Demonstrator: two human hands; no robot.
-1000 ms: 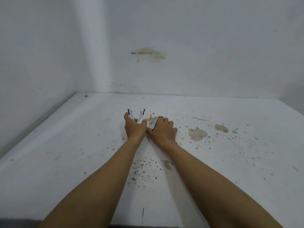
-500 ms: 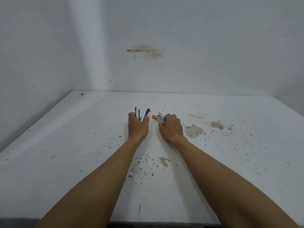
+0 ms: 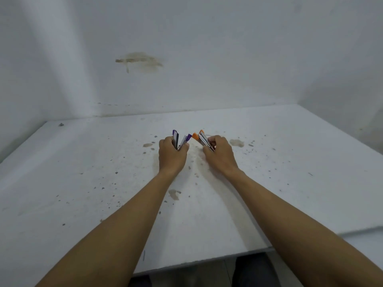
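Observation:
My left hand (image 3: 172,155) grips a small purple-tipped stapler (image 3: 179,140) whose two arms stand apart in a V above my fist. My right hand (image 3: 220,154) grips an orange-tipped stapler (image 3: 202,138), tilted to the left with its arms close together. The two tips nearly meet between my hands, just above the white table (image 3: 83,183). The lower parts of both staplers are hidden inside my fingers.
The white table is stained and speckled with dark spots around my hands. White walls close it in at the back and left (image 3: 186,59). Its front edge (image 3: 207,261) runs near my elbows, with the floor and dark legs below.
My hands have drawn slightly apart and the orange stapler now shows more clearly. The view has tilted, bringing the table's front edge into sight.

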